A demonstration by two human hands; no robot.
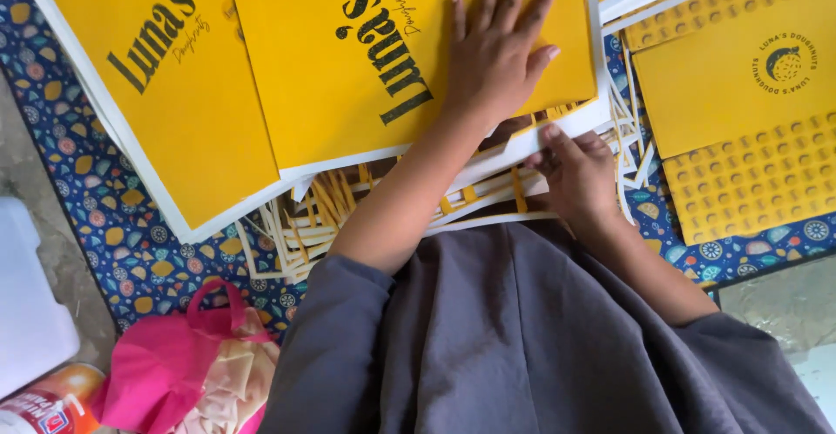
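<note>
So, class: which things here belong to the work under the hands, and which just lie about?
In hand:
left hand, flat on yellow sheet
right hand, at the white edge of the stack
offcut strips

Lying about:
pink bag
can
white tub
patterned mat

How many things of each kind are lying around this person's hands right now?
Large yellow printed sheets: 4 showing, namely the sheet under the left hand, one beside it, and two at right
Hands: 2, left hand, right hand
Pink bag: 1
Pile of paper trimmings: 1
Total: 8
</note>
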